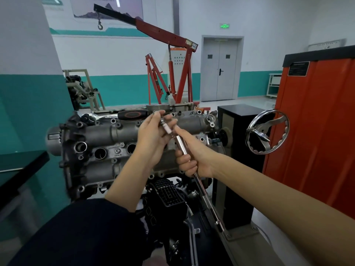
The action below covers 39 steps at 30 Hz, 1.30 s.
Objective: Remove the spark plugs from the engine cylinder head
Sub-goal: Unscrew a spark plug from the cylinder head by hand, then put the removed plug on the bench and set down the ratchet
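Pinching the plug (166,126) between fingers and thumb of the left hand (153,137), just above the head (107,139); white insulator end seated in the tip of the socket tool (184,148), threaded end pointing up and away. Right hand (192,160) wrapped tight round the tool's chrome shaft, index finger laid along it toward the plug.

Light and rigid, probably, but brittle at the ceramic: best held by the metal shell or hex, pulled straight out of the socket, never bent sideways. Likely slick with oil, so a firm pinch. Electrode tip to be kept from knocks.

Open plug wells (100,153) dark in the head below the hands, one partly hidden by the left wrist. Ratchet (132,114) with black-and-red handle resting along the top of the head, just behind the left fingers. Handwheel (268,132) to the right, well apart. Red hoist (172,54) farther back. Orange cabinet (317,121) at far right. Nothing blocking a straight pull.
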### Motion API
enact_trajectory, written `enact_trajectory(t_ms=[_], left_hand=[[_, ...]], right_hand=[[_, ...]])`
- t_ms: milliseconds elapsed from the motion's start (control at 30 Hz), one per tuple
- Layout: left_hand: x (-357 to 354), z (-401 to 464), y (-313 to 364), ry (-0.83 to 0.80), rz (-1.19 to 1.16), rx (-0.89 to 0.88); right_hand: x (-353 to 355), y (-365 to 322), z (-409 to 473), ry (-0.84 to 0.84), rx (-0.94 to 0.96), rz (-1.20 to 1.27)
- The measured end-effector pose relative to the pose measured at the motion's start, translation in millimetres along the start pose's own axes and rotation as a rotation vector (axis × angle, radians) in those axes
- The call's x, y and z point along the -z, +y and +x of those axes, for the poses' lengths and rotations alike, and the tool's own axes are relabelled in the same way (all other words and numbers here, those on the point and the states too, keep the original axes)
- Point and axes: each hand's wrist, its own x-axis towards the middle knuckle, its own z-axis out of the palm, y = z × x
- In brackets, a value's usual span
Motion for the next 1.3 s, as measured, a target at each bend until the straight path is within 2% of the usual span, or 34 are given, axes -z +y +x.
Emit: enact_trajectory(t_ms=[133, 300, 433, 567, 800, 933, 1133, 1300], left_hand=[[14.3, 1.8, 25.0, 0.044, 0.229, 0.086], [43.2, -16.7, 61.8, 0.017, 0.501, 0.181], [86.5, -39.9, 103.9, 0.052, 0.663, 0.093], [145.4, -65.0, 153.1, 0.194, 0.818, 0.051], [241.6, -104.8, 216.8, 0.491, 1.064, 0.001], [301.1, -121.3, 243.3, 0.662, 1.078, 0.028], [387.6, -121.0, 255.9, 0.976, 1.102, 0.077], [424.6, -101.0, 251.7, 1.093, 1.167, 0.125]], right_hand=[[-12.4, -10.5, 0.6, 0.038, 0.023, 0.083], [-63.3, -31.7, 18.4, -0.095, 0.089, 0.116], [-127.0, -32.0, 42.5, -0.173, 0.064, 0.081], [-199.0, -22.1, 64.1, -0.285, 0.059, 0.02], [-322.7, 7.5, 106.4, -0.455, -0.083, 0.054], [-384.4, 29.3, 128.3, -0.526, -0.184, 0.075], [-434.8, 67.0, 170.6, -0.506, -0.338, 0.121], [-453.1, 90.6, 199.2, -0.47, -0.379, 0.175]])
